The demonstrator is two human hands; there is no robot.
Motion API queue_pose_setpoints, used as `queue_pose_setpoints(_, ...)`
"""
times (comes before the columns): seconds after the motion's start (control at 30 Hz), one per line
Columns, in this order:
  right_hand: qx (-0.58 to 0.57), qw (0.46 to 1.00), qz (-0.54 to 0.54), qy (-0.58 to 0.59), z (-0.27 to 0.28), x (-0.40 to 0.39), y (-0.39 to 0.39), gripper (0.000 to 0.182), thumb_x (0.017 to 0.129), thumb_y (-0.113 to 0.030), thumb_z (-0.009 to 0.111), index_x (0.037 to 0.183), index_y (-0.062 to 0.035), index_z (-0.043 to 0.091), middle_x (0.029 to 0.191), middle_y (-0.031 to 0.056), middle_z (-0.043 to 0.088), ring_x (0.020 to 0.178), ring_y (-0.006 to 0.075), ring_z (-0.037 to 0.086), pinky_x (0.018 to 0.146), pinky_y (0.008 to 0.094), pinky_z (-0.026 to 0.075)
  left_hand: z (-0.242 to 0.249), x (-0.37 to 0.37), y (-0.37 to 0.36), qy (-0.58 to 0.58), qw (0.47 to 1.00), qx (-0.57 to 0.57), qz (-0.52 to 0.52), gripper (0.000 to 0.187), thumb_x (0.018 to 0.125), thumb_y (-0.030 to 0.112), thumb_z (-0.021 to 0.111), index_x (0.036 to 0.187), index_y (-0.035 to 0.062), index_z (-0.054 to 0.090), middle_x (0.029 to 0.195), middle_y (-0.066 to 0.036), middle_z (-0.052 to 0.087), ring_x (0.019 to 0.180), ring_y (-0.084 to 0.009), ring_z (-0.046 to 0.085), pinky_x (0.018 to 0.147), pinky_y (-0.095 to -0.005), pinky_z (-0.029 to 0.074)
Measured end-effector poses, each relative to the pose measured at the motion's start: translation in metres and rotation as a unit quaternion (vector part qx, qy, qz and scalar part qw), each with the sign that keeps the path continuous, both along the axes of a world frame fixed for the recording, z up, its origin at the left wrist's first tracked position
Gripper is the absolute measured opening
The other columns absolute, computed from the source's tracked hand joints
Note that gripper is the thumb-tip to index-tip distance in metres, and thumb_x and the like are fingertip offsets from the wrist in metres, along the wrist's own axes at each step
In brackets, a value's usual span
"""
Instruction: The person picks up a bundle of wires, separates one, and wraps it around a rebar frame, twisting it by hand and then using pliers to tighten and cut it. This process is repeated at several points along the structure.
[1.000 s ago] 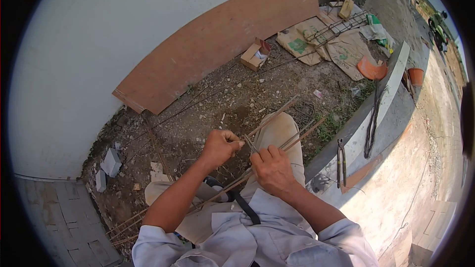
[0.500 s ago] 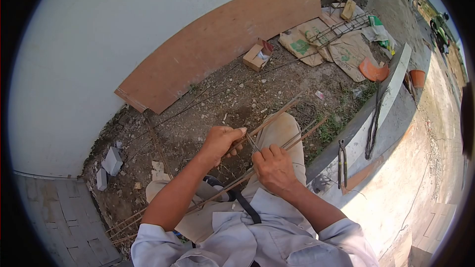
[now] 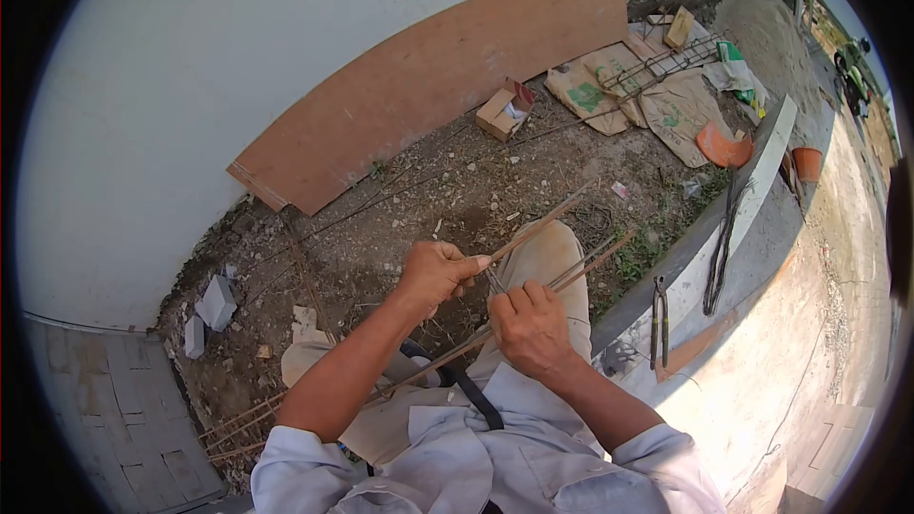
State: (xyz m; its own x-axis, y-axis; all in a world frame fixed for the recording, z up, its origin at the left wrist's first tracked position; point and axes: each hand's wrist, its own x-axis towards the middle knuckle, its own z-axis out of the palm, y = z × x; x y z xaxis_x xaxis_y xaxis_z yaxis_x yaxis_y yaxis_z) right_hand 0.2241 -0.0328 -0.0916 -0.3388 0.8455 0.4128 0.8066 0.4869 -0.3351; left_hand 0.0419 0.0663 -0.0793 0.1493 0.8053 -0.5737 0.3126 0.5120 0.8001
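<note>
Thin rusty steel rods run slantwise across my lap, above my knees. My left hand is closed around the upper rod, thumb pressed along it near a bent wire stirrup. On the near side, my right hand curls its fingers around the stirrup's other end, over the lower rods. Its palm side is hidden. The rods' rear ends stick out past my left arm.
To the right, pincers and a bundle of tie wire lie on a low concrete ledge. Beyond my knees are a cardboard box, paper sacks, an orange plastic piece and a plywood sheet. Grey blocks sit at left.
My left hand has shifted slightly right along the upper rod, its thumb now flatter on it. My right hand stays on the stirrup. The view has tilted a little.
</note>
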Motion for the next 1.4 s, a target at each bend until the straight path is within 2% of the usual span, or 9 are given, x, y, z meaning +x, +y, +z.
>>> queue_pose_setpoints(0.07,0.015,1.000,-0.002,-0.006,0.002,-0.001,0.002,0.009,0.079,-0.015,0.065,0.083,-0.0094,0.059,0.080,0.0070,0.055,0.081,0.0251,0.056,0.070,0.0396,0.047,-0.007,-0.001,0.000,-0.014,1.000,0.007,0.007,0.035,0.089,0.027,0.090,0.072,0.0053,0.067,0.064,-0.004,0.067,0.048,-0.0075,0.056,0.039,-0.0245,0.039)
queue_pose_setpoints(0.27,0.066,0.998,-0.005,-0.005,-0.007,-0.007,-0.002,0.009,0.078,-0.015,0.065,0.080,-0.0100,0.057,0.077,0.0058,0.052,0.077,0.0237,0.055,0.067,0.0385,0.045,-0.004,-0.001,-0.001,-0.014,0.999,0.000,0.038,0.035,0.085,0.024,0.093,0.074,0.0033,0.066,0.064,-0.006,0.067,0.048,-0.0087,0.057,0.041,-0.0248,0.039)
queue_pose_setpoints(0.37,0.063,0.998,-0.011,-0.016,-0.006,-0.008,-0.002,0.009,0.078,-0.015,0.065,0.080,-0.0099,0.057,0.077,0.0057,0.052,0.077,0.0234,0.055,0.066,0.0382,0.045,-0.007,-0.002,0.000,-0.016,0.999,-0.020,0.034,0.033,0.087,0.022,0.092,0.079,0.0039,0.066,0.069,-0.007,0.069,0.051,-0.0082,0.059,0.042,-0.0232,0.043)
queue_pose_setpoints(0.57,0.076,0.997,-0.013,-0.011,-0.001,-0.009,-0.002,0.009,0.078,-0.014,0.065,0.080,-0.0099,0.057,0.077,0.0060,0.052,0.076,0.0234,0.054,0.067,0.0380,0.045,-0.006,-0.001,0.000,-0.022,0.999,-0.028,0.029,0.029,0.088,0.021,0.090,0.085,0.0017,0.069,0.073,-0.007,0.071,0.051,-0.0089,0.059,0.043,-0.0241,0.044)
queue_pose_setpoints(0.87,-0.053,0.997,0.052,0.025,0.036,0.007,0.021,0.015,0.078,-0.008,0.068,0.091,-0.0055,0.063,0.089,0.0097,0.061,0.091,0.0282,0.060,0.079,0.0429,0.050,0.004,0.007,-0.004,-0.048,0.996,-0.005,0.078,0.019,0.090,0.014,0.086,0.086,0.0037,0.070,0.071,-0.005,0.070,0.051,-0.0093,0.059,0.043,-0.0246,0.042)
queue_pose_setpoints(0.97,-0.010,0.996,0.085,0.016,0.044,0.017,0.043,0.016,0.079,-0.008,0.068,0.094,-0.0049,0.065,0.092,0.0105,0.063,0.095,0.0286,0.061,0.081,0.0432,0.050,0.002,0.010,-0.005,-0.045,0.995,0.007,0.090,0.017,0.091,0.013,0.085,0.086,0.0045,0.070,0.071,-0.005,0.070,0.051,-0.0095,0.059,0.043,-0.0246,0.042)
queue_pose_setpoints(1.07,-0.001,0.996,0.083,-0.026,0.050,0.027,0.064,0.013,0.080,-0.009,0.069,0.093,-0.0064,0.068,0.093,0.0102,0.064,0.096,0.0291,0.062,0.082,0.0430,0.050,0.004,0.014,-0.006,-0.056,0.993,0.019,0.106,0.016,0.091,0.011,0.083,0.084,0.0051,0.070,0.071,-0.005,0.071,0.051,-0.0096,0.059,0.043,-0.0246,0.040)
queue_pose_setpoints(1.27,-0.067,0.996,0.061,-0.027,0.030,0.033,0.101,0.007,0.083,-0.014,0.073,0.088,-0.0093,0.071,0.091,0.0076,0.071,0.096,0.0282,0.067,0.086,0.0430,0.051,-0.003,0.019,-0.009,-0.075,0.990,0.035,0.111,0.017,0.090,0.009,0.082,0.080,0.0060,0.069,0.072,-0.006,0.072,0.051,-0.0098,0.059,0.043,-0.0256,0.040)
queue_pose_setpoints(1.4,-0.129,0.986,0.077,-0.071,0.037,0.032,0.122,0.014,0.084,-0.020,0.078,0.088,-0.0079,0.074,0.087,0.0117,0.075,0.092,0.0301,0.073,0.087,0.0435,0.052,-0.009,0.020,-0.015,-0.087,0.987,0.063,0.119,0.018,0.091,0.008,0.081,0.079,0.0063,0.067,0.072,-0.006,0.071,0.051,-0.0103,0.058,0.044,-0.0258,0.041)
